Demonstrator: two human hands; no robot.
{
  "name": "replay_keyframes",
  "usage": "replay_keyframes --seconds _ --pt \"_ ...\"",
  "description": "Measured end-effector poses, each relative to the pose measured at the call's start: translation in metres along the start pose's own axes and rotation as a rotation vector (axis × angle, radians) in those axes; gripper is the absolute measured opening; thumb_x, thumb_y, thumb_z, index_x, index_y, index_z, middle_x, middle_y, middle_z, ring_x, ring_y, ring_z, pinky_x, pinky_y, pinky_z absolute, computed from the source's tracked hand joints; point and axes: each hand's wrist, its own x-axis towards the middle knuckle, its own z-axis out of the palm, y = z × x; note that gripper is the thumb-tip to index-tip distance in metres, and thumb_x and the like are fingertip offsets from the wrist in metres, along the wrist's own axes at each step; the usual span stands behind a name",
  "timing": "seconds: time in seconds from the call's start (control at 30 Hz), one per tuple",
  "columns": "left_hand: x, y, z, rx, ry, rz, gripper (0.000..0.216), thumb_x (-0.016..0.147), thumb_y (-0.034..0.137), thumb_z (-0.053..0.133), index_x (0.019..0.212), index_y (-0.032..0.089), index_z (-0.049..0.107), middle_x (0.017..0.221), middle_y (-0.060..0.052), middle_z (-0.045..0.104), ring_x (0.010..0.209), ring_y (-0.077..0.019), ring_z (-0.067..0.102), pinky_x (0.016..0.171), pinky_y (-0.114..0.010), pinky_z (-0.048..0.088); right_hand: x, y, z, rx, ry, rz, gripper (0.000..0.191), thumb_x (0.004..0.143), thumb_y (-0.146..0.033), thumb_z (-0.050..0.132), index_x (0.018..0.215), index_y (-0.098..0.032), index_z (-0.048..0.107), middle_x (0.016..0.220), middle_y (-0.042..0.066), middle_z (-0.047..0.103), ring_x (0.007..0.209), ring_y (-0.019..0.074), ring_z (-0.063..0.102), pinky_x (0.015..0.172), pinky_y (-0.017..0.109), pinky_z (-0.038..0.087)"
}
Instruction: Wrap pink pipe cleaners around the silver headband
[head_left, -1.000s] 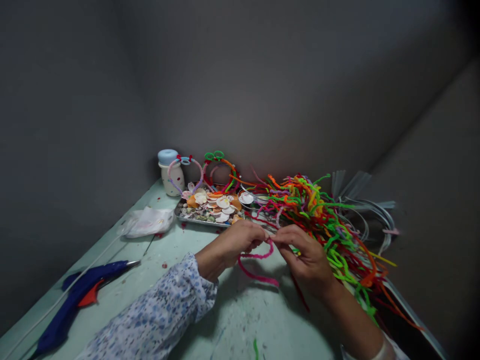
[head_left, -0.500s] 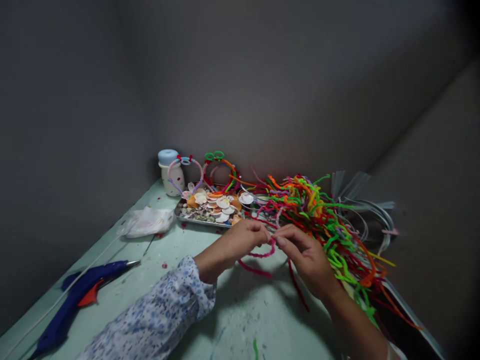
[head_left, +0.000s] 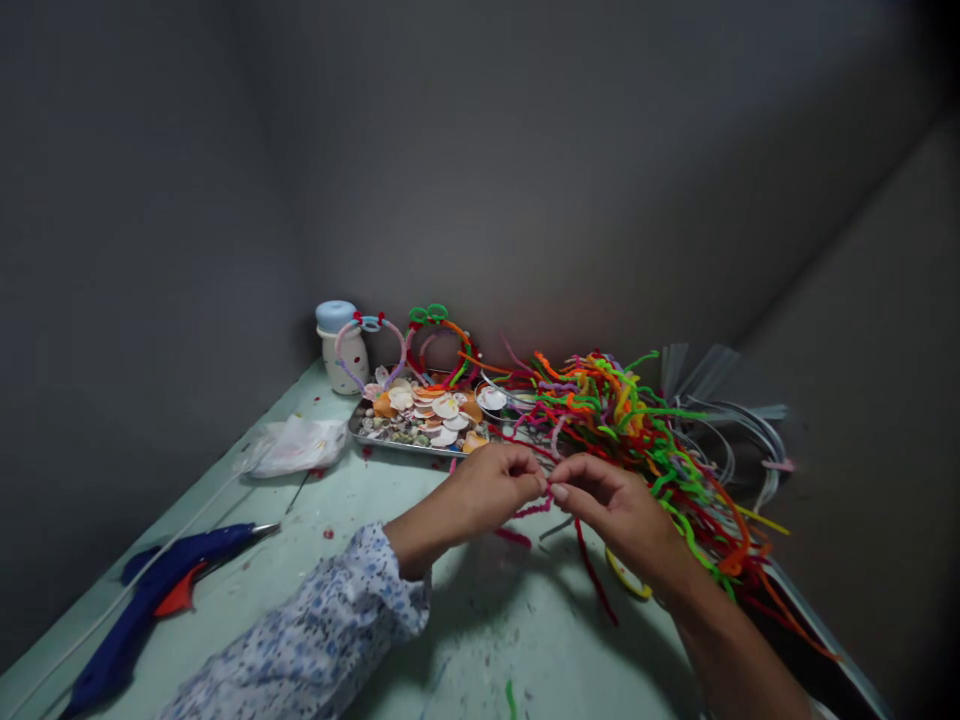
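Observation:
My left hand (head_left: pixel 504 488) and my right hand (head_left: pixel 609 508) meet above the middle of the table, fingertips almost touching. Both pinch a pink pipe cleaner (head_left: pixel 534 508), whose bent length hangs below the fingers; part of it is hidden behind my left hand. Beneath my right hand a dark red pipe cleaner (head_left: pixel 594 575) lies on the table, and a yellow loop (head_left: pixel 626 578) shows beside my right wrist. Just behind the hands is a metal tray (head_left: pixel 409 447) of seashells (head_left: pixel 444 407).
Headbands wrapped in pipe cleaners (head_left: pixel 371 350) stand at the tray's back beside a blue-lidded jar (head_left: pixel 343 350). A big tangle of pipe cleaners (head_left: pixel 622 410) and clear bands (head_left: pixel 750 425) fill the right. A plastic bag (head_left: pixel 296 445) and a blue glue gun (head_left: pixel 161 600) lie left.
My hands have shifted slightly, with the pink pipe cleaner now mostly behind the left fingers. The yellow loop and a grey strand have come into sight near my right hand.

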Motion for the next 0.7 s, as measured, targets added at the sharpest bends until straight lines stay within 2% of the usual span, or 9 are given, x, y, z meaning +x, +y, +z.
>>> replay_keyframes --seconds 0.13,0.27,0.53,0.7 --pt "0.0007 0.0004 0.0002 0.028 0.001 0.022 0.016 0.073 0.029 0.051 0.068 0.015 0.058 0.058 0.003 0.047 0.055 -0.0093 0.039 0.051 -0.022 0.027 0.0009 0.0006 -0.0023 -0.06 -0.012 -0.029 0.013 0.083 -0.033 0.06 0.087 -0.02 0.063 0.079 0.0 0.064 0.072 0.0132 0.057 0.064 0.023 0.045" --pt "0.0012 0.0014 -0.0007 -0.003 0.0 0.052 0.016 0.073 0.028 0.051 0.068 0.015 0.058 0.058 0.003 0.046 0.055 -0.0091 0.038 0.052 -0.022 0.027 0.0004 0.0012 -0.002 -0.208 0.025 -0.132 0.011 0.084 -0.03 0.059 0.087 -0.02 0.064 0.078 0.0 0.064 0.069 0.0133 0.058 0.062 0.023 0.045" --pt "0.0005 0.0041 -0.0025 0.012 0.051 0.081 0.016 0.075 0.028 0.051 0.068 0.015 0.059 0.061 0.004 0.047 0.059 -0.0095 0.039 0.056 -0.022 0.028 -0.0007 0.0027 0.0023 -0.492 0.186 -0.553 0.011 0.084 -0.013 0.056 0.092 -0.019 0.062 0.081 0.002 0.064 0.074 0.013 0.061 0.067 0.023 0.047" --pt "0.001 0.0015 -0.0029 -0.038 0.05 0.074 0.017 0.075 0.03 0.05 0.069 0.016 0.057 0.059 0.004 0.045 0.058 -0.0097 0.039 0.054 -0.022 0.027 -0.003 0.0032 0.0033 -0.581 0.226 -0.691 0.02 0.084 -0.008 0.057 0.1 -0.018 0.06 0.089 0.004 0.066 0.083 0.014 0.062 0.076 0.025 0.048"
